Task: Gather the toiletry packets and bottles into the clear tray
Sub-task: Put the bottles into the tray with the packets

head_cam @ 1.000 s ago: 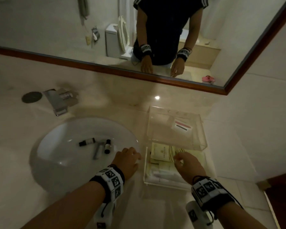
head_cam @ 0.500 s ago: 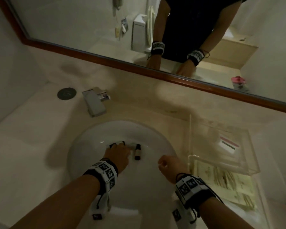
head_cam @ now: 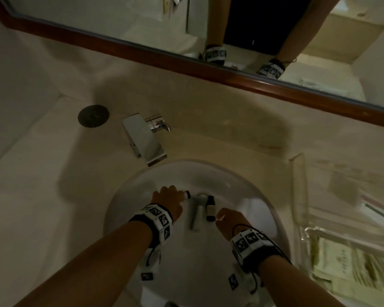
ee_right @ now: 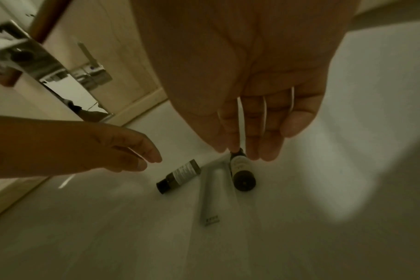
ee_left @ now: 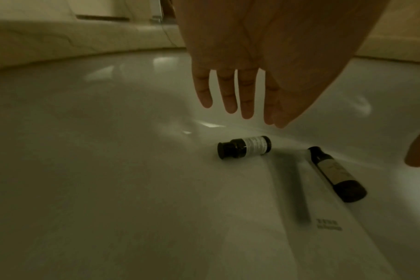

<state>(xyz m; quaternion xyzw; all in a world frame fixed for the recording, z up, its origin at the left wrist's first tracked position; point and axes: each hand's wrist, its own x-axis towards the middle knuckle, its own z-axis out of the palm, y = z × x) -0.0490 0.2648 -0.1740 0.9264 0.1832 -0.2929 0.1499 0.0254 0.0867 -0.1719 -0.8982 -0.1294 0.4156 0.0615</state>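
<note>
While both hands hang over the white sink [head_cam: 129, 196], the left hand [ee_left: 247, 62] hovers with straight, spread fingers just above the short dark bottle [ee_left: 244, 146], not touching it. Right of that bottle lies a grey tube [ee_right: 210, 195], then a taller dark bottle [ee_right: 241, 171] (touching the tube). The right hand [ee_right: 249, 75], its grip apart, has fingertips right at this bottle's cap. Far right, the clear tray [head_cam: 302, 196] on the table holds packets [head_cam: 333, 262].

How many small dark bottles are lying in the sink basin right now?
2. One bottle with a white label lies below the left hand; the longer bottle lies beside the pale tube. None seems hidden.
</note>
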